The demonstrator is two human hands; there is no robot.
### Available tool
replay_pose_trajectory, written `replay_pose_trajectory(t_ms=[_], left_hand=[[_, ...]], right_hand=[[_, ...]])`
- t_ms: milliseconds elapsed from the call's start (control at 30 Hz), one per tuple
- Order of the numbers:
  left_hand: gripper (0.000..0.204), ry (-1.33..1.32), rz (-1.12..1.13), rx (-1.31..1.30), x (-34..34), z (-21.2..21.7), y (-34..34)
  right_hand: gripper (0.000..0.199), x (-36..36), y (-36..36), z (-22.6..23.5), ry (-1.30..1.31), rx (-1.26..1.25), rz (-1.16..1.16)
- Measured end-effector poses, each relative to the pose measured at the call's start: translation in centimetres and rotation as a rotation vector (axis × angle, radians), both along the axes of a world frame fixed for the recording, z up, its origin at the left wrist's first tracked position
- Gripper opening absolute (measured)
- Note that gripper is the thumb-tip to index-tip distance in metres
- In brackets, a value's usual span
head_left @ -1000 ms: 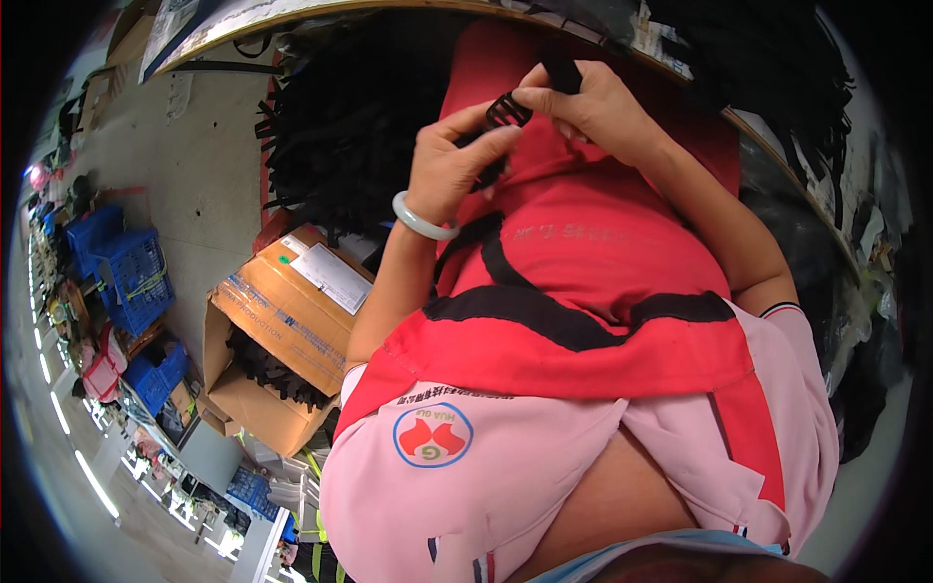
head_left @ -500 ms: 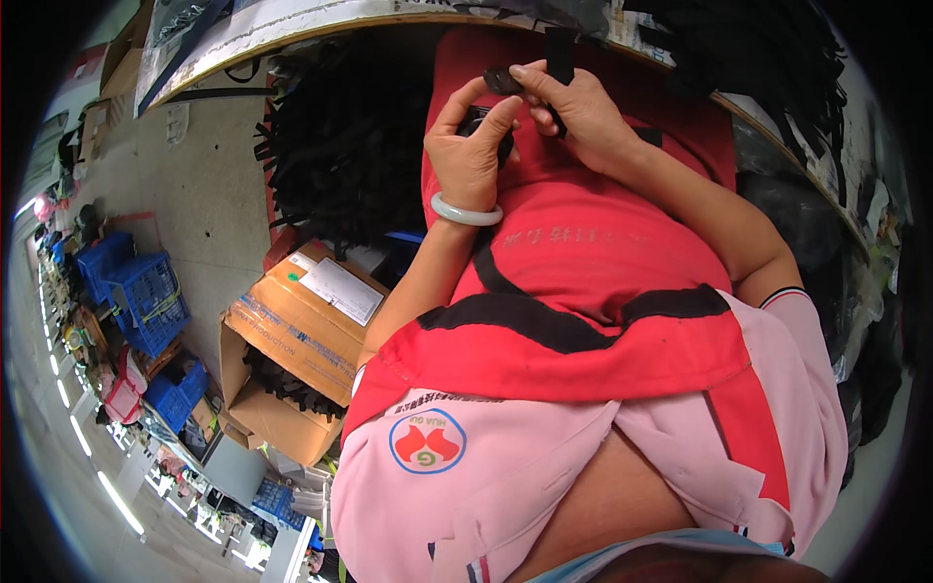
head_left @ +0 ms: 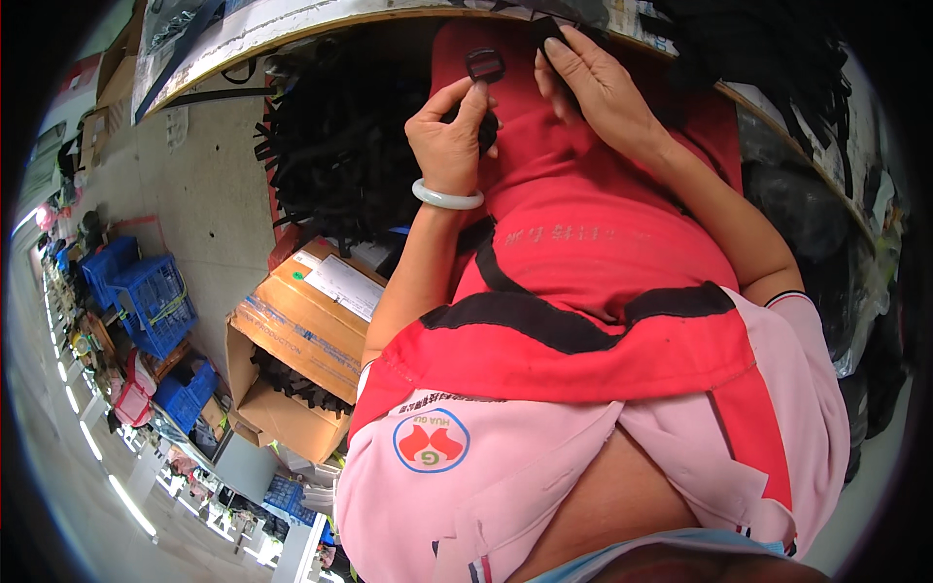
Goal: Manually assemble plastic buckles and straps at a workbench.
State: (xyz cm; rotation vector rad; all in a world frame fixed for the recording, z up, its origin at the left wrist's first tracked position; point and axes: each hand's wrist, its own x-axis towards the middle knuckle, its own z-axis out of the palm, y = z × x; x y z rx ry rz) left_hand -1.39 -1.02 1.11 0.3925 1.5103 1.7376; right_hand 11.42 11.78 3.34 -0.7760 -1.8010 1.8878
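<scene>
My left hand [head_left: 449, 136], with a pale bangle on its wrist, pinches a small black plastic buckle [head_left: 484, 66] between thumb and fingertips near the top of the view. A black strap end hangs below that hand. My right hand [head_left: 593, 83] is just to the right, its fingers closed on a black strap [head_left: 544, 31] by the table edge. Both hands are held over a red apron [head_left: 593, 243] with black trim that covers my lap.
A big heap of black straps [head_left: 340, 146] lies left of my hands under the curved table edge [head_left: 292, 44]. An open cardboard box [head_left: 292, 360] holding more black straps stands on the floor below. Blue crates [head_left: 146, 301] sit farther left. Dark bags [head_left: 836, 272] are at the right.
Both hands have moved up toward the table edge. They have drawn apart: the buckle is now in my left hand alone and my right hand has gone to a strap.
</scene>
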Motion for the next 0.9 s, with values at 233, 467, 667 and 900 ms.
replay_pose_trajectory(t_ms=[233, 467, 667, 900], left_hand=[[0.017, 0.115, 0.008, -0.016, 0.8, 0.5, 0.3], [0.01, 0.366, 0.019, 0.027, 1.0, -0.7, 0.4], [0.012, 0.816, 0.046, 0.119, 0.1, -1.5, 1.1], [0.016, 1.063, 0.021, 0.158, 0.4, -1.5, 1.3]], right_hand=[[0.031, -0.1, -0.3, 1.3, -0.163, -0.41, 0.239], [0.026, -0.6, -0.2, 1.2, 0.012, -0.705, 0.188], [0.024, -1.0, -0.6, 0.3, 0.11, -0.743, 0.05], [0.032, -1.5, -1.1, -0.4, 0.195, -0.702, -0.152]])
